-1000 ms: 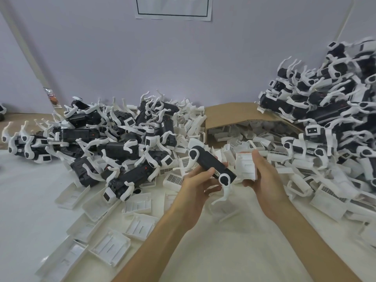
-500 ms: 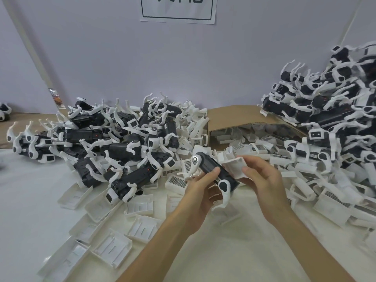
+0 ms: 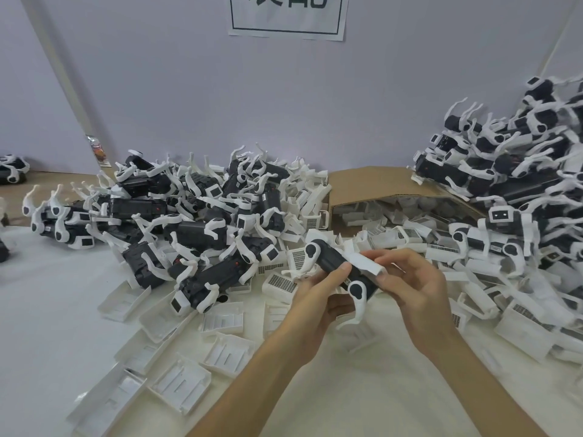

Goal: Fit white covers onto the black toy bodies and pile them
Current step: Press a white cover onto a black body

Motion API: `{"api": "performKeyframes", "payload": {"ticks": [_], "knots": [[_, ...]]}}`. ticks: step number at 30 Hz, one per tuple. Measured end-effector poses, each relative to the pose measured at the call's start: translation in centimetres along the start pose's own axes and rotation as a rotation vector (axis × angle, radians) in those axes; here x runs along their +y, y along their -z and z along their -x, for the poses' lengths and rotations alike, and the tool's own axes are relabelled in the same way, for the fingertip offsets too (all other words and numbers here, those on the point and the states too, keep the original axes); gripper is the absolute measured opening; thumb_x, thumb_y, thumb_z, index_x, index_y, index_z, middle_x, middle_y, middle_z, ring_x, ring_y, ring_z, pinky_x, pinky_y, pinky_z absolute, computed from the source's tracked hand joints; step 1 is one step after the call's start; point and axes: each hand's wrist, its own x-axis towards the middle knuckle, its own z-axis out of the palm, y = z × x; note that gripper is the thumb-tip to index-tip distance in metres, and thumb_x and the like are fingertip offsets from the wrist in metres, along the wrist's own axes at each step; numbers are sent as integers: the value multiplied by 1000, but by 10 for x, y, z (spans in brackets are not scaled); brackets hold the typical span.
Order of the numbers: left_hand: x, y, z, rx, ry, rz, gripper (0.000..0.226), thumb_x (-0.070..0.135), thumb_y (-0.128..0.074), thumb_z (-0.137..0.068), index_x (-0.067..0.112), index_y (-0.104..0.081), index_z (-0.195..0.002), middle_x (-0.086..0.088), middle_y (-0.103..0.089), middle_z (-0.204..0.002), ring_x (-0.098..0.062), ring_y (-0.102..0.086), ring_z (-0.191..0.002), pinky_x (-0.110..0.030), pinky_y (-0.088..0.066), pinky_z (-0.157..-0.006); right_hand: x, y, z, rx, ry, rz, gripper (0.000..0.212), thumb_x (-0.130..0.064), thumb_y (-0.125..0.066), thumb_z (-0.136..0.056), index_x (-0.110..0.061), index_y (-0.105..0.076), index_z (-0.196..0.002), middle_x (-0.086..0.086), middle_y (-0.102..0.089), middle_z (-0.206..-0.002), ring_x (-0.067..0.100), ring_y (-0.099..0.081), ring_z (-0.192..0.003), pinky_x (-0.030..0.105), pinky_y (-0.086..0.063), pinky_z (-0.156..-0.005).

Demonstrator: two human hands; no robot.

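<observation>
Now, both hands meet just near of the scene's middle, working on 1 toy. The left hand (image 3: pixel 315 298) grips a black toy body (image 3: pixel 331 258) from below, its fingers curled round the underside and its thumb laid across the top. The body lies tilted, its far-left end higher, and a white leg (image 3: pixel 361 307) curves down from its near-right end. The right hand (image 3: pixel 416 288) pinches a white cover (image 3: pixel 366 262) between thumb and fingers and holds it against the top of that body, touching it toward the right end (whether it is fully seated I cannot tell). The 2 hands are close together, each clamped on its part, above the white table (image 3: pixel 47 304).

Far and to the left lies a heap of black bodies (image 3: pixel 195 228) with white legs sticking up in all directions. Near and left of the hands, loose white covers (image 3: pixel 224 323) lie scattered on the table, many with the hollow side up. Far and just right of centre sits a cardboard box (image 3: pixel 378 187), with more white covers filling its open mouth. At the far right a taller pile of toys (image 3: pixel 520 184) rises against the wall. A paper sign (image 3: pixel 288 17) hangs on the wall above, cut off by the top edge.
</observation>
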Motion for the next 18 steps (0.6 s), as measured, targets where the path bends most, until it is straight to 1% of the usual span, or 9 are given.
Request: {"api": "performKeyframes", "payload": {"ticks": [2, 3, 4, 6, 8, 10, 12, 15, 18], "knots": [[0, -1, 0, -15, 7, -30, 36, 34, -65, -96, 10, -71, -121, -17, -72, -116, -32, -68, -100, -39, -53, -94, -1, 1, 0, -17, 1, -22, 12, 9, -64, -78, 4, -61, -88, 19, -71, -112, 39, -67, -108, 50, -52, -87], [1, -2, 1, -20, 5, -48, 33, 34, -65, -95, 11, -72, -119, -14, -74, -110, -27, -69, -94, -34, -57, -88, -2, 1, -1, -21, -1, -30, 12, 5, -63, -75, 5, -60, -87, 20, -71, -113, 40, -67, -108, 49, -53, -85], [1, -2, 1, -20, 5, -65, 32, 34, -66, -95, 11, -72, -118, -11, -74, -104, -24, -68, -90, -30, -57, -82, -3, 1, -1, -25, -4, -38, 12, 2, -62, -73, 4, -60, -85, 20, -71, -113, 40, -67, -108, 48, -53, -84], [0, -3, 2, -23, 11, -97, 33, 33, -66, -95, 10, -71, -118, -10, -73, -100, -24, -67, -88, -28, -55, -78, -4, 1, -1, -25, -13, -40, 8, -2, -60, -75, 1, -62, -82, 19, -70, -112, 38, -67, -106, 47, -54, -83], [0, -4, 3, -45, 16, -134, 34, 33, -67, -94, 9, -70, -118, -11, -72, -101, -26, -64, -89, -27, -54, -77, -5, 1, -1, 7, -21, 0, 9, -11, -67, -82, -3, -64, -81, 17, -70, -106, 36, -67, -100, 49, -53, -84], [-2, -6, 4, -54, 1, -174, 33, 33, -68, -94, 10, -70, -117, -10, -73, -101, -26, -62, -89, -25, -54, -76, -6, 0, -1, 57, -15, 59, 13, -19, -77, -80, -10, -68, -80, 11, -70, -98, 32, -65, -93, 49, -51, -85], [-3, -7, 5, -43, -17, -186, 30, 32, -69, -94, 12, -71, -117, -9, -74, -100, -26, -63, -87, -25, -54, -75, -6, -1, -1, 60, -13, 73, 9, -17, -74, -76, -13, -68, -80, 9, -70, -94, 29, -65, -90, 41, -54, -81], [-4, -7, 4, -19, -30, -174, 26, 30, -68, -95, 14, -72, -115, -9, -74, -96, -25, -65, -85, -27, -55, -75, -5, -3, 1, 14, -14, 105, 11, 1, -70, -83, -9, -68, -87, 9, -70, -96, 30, -66, -94, 36, -55, -81], [-3, -7, 4, 18, -28, -156, 29, 32, -69, -94, 14, -72, -116, -9, -74, -97, -23, -66, -83, -28, -55, -76, -7, -6, 1, -15, -2, 93, 10, -6, -69, -83, -12, -70, -90, 8, -73, -98, 25, -69, -94, 30, -55, -82]]}}
